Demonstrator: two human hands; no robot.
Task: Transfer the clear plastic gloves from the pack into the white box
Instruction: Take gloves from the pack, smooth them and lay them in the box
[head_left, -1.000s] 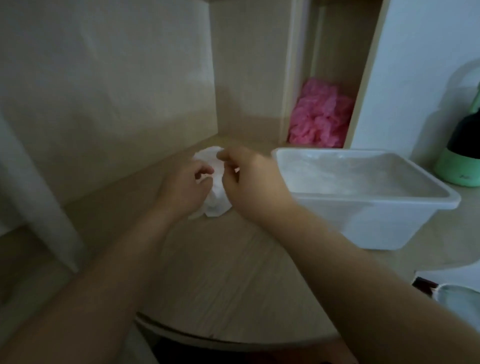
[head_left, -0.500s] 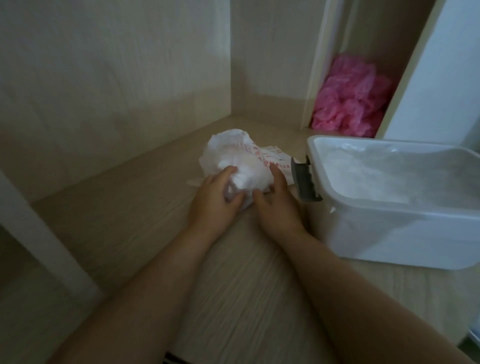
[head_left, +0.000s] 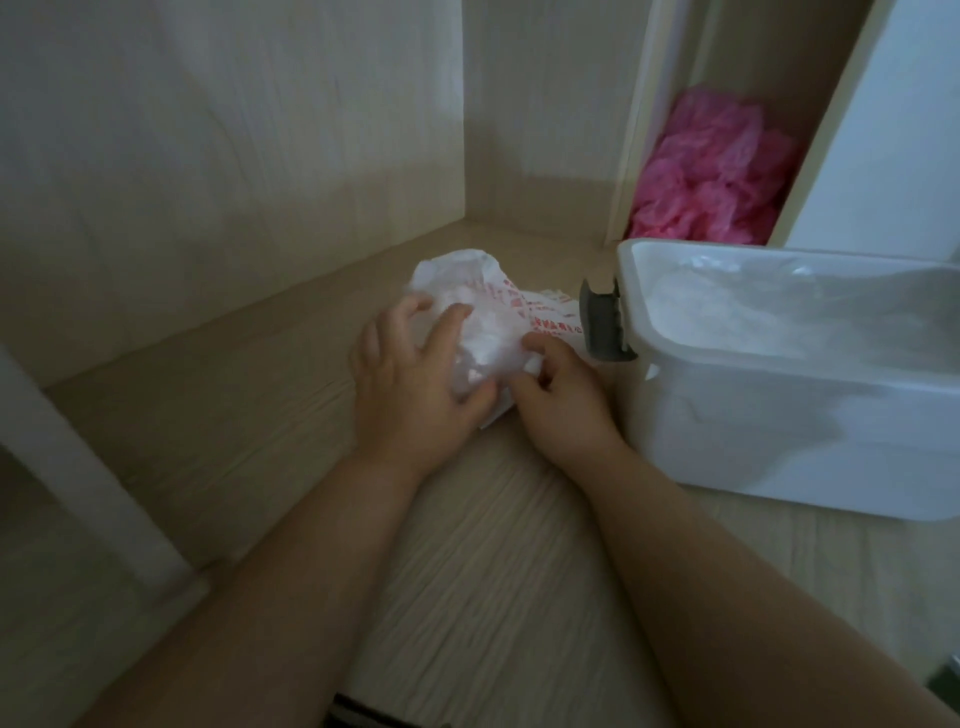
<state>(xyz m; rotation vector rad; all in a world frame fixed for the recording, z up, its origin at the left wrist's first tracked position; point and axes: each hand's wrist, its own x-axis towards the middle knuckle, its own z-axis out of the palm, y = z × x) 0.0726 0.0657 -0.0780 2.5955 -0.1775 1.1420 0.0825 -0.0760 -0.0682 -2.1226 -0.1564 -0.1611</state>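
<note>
Already some clear gloves (head_left: 727, 306) lie in the white box (head_left: 779, 441); my left hand (head_left: 410, 384) and right hand (head_left: 561, 400) both clutch the pack (head_left: 498, 322), seemingly not yet emptied.

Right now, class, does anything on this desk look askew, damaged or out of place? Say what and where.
Nothing is spilled or broken. The pack, held by the left hand and right hand beside the white box, is crumpled. The box's grey latch sticks out unclipped, and pink plastic is bunched in the nook behind.
</note>
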